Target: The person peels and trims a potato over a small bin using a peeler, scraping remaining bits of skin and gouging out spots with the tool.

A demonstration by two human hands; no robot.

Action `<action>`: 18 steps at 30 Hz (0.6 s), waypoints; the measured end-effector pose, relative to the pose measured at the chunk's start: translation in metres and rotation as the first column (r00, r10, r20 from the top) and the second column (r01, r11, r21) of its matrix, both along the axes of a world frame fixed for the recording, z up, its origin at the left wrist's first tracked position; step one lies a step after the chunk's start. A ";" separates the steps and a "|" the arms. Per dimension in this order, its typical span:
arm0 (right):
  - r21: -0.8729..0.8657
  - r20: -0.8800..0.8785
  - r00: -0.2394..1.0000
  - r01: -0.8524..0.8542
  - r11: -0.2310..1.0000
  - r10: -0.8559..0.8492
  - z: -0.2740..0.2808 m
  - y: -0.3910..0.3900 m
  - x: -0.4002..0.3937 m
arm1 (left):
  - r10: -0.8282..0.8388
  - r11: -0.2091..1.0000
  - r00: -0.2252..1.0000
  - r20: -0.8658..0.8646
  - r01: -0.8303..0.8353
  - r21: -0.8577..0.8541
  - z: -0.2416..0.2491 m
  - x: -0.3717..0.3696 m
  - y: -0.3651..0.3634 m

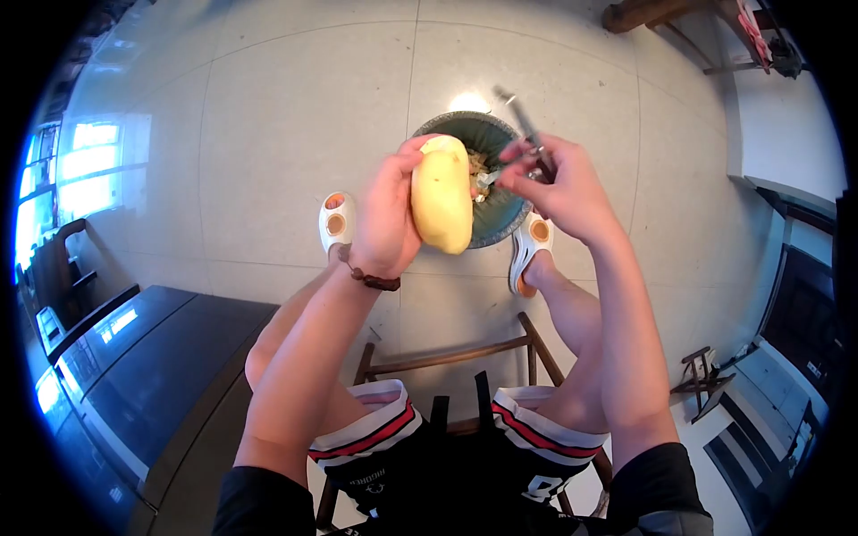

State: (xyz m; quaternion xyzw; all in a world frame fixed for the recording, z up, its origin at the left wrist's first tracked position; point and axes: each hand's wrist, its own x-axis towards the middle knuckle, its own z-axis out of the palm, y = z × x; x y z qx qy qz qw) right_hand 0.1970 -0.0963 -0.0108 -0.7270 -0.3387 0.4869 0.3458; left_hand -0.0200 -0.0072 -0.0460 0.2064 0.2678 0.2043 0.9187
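A large peeled yellow potato (441, 195) lies in my left hand (389, 210), whose fingers wrap round its left side and top. My right hand (559, 183) holds a peeler (530, 129) with a dark handle, its far end pointing up and left, apart from the potato. Under both hands stands a round bin (500, 219) with a dark green lining. Peelings (480, 170) lie inside it, partly hidden by the potato and my right hand.
My feet in white clogs (336, 223) flank the bin on the tiled floor (304, 107). A dark glossy table (170, 357) is at lower left. Wooden stool legs (447, 355) show below, a wooden piece of furniture (648, 13) at upper right.
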 end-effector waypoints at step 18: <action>0.099 -0.074 0.993 0.103 0.990 -0.096 0.013 -0.029 0.001 | -0.016 0.992 0.998 -0.056 0.023 0.122 0.014 0.008 -0.038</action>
